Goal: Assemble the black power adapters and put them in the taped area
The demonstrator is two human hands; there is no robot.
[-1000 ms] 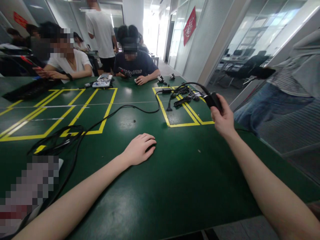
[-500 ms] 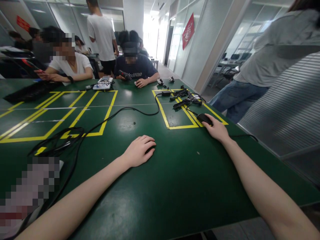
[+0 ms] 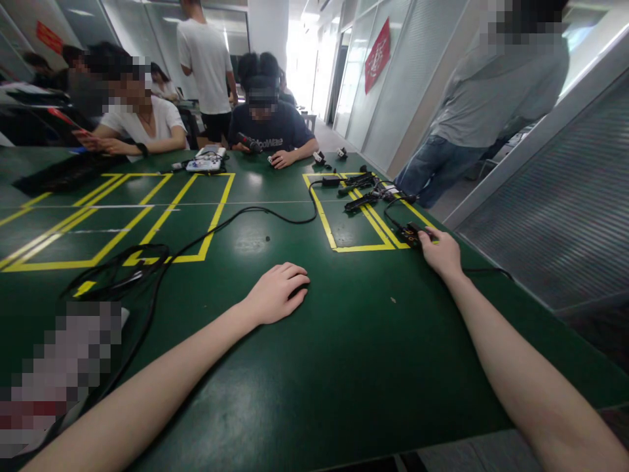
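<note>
My left hand rests palm down on the green table, its fingers slightly bent and apart, with nothing visible in it. Further off on the right, my right hand is closed on the near end of a small black cabled device. Small orange marks show on the device's face, left of the fingers. What kind of device it is I cannot make out. Behind it lie several black parts tangled with wires, inside a yellow tape outline.
A long black cable crosses the table to a coil on the left. A blurred flat object lies at the near left. Across the table sit people, one with a hand on a small white part. Another person stands at the right.
My right hand has shifted slightly right and tilted the black device, so its orange-marked face now shows. My left hand stays in place. The standing person at the right has moved.
</note>
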